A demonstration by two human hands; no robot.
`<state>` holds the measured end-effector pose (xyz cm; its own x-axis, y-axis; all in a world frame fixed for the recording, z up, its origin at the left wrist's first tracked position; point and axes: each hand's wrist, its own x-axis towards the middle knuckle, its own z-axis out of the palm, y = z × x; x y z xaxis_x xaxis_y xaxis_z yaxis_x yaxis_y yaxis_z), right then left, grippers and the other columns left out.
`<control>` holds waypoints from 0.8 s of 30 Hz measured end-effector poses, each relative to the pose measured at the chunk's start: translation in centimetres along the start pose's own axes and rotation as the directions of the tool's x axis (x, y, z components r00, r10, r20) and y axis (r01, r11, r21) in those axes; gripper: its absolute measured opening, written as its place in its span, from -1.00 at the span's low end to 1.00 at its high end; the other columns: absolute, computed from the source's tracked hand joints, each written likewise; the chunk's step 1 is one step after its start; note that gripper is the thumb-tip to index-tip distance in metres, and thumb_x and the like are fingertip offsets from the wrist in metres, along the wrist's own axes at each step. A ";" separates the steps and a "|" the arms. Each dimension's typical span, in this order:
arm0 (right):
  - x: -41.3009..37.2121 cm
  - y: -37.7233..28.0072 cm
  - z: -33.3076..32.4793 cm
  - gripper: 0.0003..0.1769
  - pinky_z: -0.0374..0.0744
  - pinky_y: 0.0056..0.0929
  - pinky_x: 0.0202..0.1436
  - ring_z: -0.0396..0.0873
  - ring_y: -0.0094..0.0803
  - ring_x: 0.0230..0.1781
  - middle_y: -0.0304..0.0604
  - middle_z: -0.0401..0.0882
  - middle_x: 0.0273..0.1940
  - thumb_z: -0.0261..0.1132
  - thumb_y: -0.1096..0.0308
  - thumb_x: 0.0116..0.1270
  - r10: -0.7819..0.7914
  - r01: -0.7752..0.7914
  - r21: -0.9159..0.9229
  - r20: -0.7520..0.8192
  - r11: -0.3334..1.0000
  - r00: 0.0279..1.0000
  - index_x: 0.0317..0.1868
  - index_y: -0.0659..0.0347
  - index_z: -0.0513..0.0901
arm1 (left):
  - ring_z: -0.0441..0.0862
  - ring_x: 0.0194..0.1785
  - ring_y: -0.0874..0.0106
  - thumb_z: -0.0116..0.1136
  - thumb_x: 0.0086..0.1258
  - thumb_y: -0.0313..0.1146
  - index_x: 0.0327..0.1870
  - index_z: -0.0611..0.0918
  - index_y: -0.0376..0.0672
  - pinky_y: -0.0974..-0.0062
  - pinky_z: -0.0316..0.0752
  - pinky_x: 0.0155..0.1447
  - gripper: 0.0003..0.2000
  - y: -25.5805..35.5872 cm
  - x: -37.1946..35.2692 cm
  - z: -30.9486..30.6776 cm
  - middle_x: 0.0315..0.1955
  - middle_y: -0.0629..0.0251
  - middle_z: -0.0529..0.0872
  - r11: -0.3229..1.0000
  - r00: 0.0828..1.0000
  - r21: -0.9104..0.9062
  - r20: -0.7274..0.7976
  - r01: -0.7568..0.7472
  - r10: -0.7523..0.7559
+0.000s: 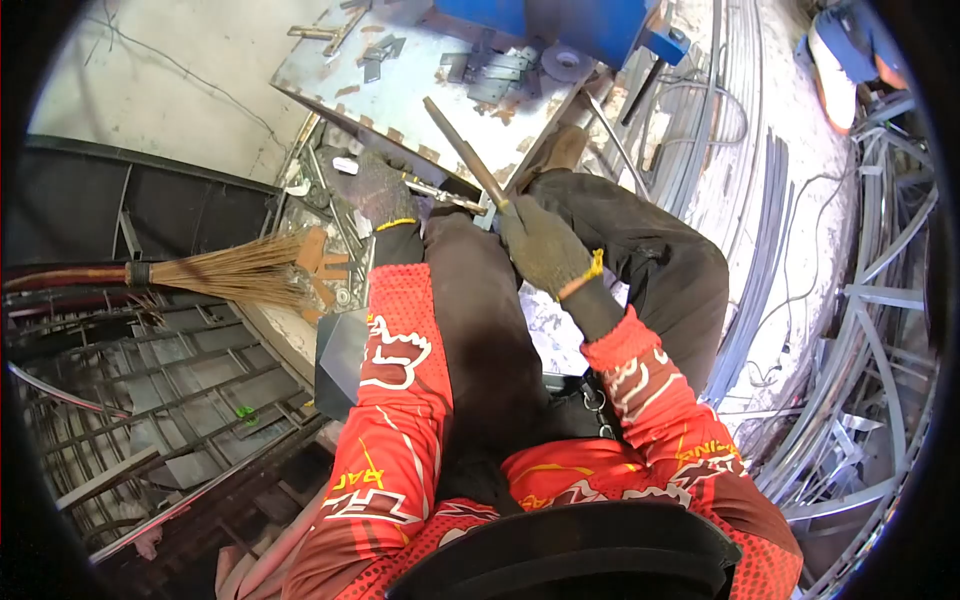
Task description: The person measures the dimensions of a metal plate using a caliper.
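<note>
My left hand [385, 193], in a dark knitted glove with a yellow cuff, is closed around the handles of silver pliers [443, 194]. The jaws of the pliers point right, meeting a small grey metal piece [487, 217] between my knees. In my right hand [543, 247], gloved the same way, is one end of a long, brownish-grey metal bar [462, 148]. Its far end reaches up and left over the metal worktable [400, 95]. The lower end of the bar comes close beside the metal piece.
Small metal plates [497, 75] and a round disc [567, 62] lie on the worktable near a blue machine [590, 25]. A straw broom [225, 268] and a metal grid [170, 400] are left. Long metal strips [765, 250] and curved frames [885, 290] fill the right. Another person's foot [835, 75] shows top right.
</note>
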<state>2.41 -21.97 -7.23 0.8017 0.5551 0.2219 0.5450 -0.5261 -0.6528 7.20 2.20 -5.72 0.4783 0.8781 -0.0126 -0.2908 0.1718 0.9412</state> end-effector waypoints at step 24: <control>-6.2 -2.4 -3.3 -0.69 0.58 0.22 -0.31 0.67 0.25 -0.35 0.23 0.63 -0.31 0.06 0.17 0.66 0.341 -0.346 0.030 0.118 0.938 0.933 0.04 0.25 0.55 | 0.64 -0.46 0.34 0.19 0.43 -0.55 0.31 0.37 -0.05 0.33 0.65 -0.45 -0.53 -1.9 0.5 -1.8 -0.33 0.18 0.61 0.965 0.986 -0.251 0.161 0.076 -0.036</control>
<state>-3.10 -26.29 -4.67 0.9045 0.4144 -0.1009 0.2259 -0.6662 -0.7108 6.49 3.18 -8.12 0.6157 0.7879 0.0081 -0.4522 0.3450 0.8225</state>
